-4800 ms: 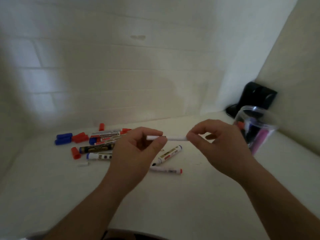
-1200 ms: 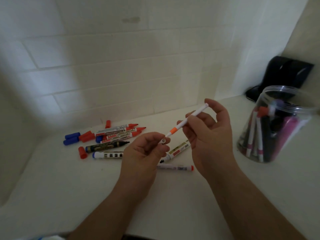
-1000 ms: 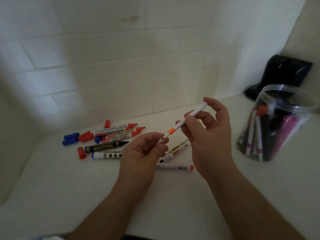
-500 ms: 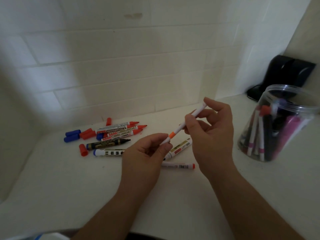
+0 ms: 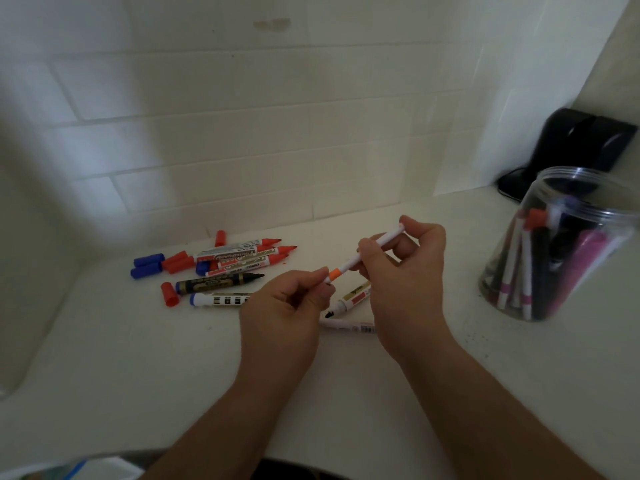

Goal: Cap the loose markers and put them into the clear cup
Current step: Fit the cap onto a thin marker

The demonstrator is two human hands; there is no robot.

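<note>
The right hand point(image 5: 405, 271) pinches a thin white marker point(image 5: 367, 255) between thumb and curled fingers, its barrel slanting down to the left. The left hand point(image 5: 287, 306) pinches the marker's lower end just below the orange band point(image 5: 334, 274); whatever cap sits there is hidden inside its fingertips. A second ago a small white cap showed between the left thumb and forefinger, apart from the tip; now the left fingers have closed right up against the orange band, and the two hands nearly touch.

Under the hands a white marker with a black tip point(image 5: 348, 301) lies uncapped on the white counter point(image 5: 138, 358), and a slim pink-white pen point(image 5: 349, 325) lies just in front of it, partly covered by the right wrist. To the left, the pile of red markers point(image 5: 242, 256), a black marker point(image 5: 218, 282), a blue-ended marker point(image 5: 218, 299) and loose red and blue caps point(image 5: 162, 265) sits where it did earlier. The clear cup point(image 5: 568, 244) stands well to the right, upright, holding several markers, in front of a black object point(image 5: 575, 143).
</note>
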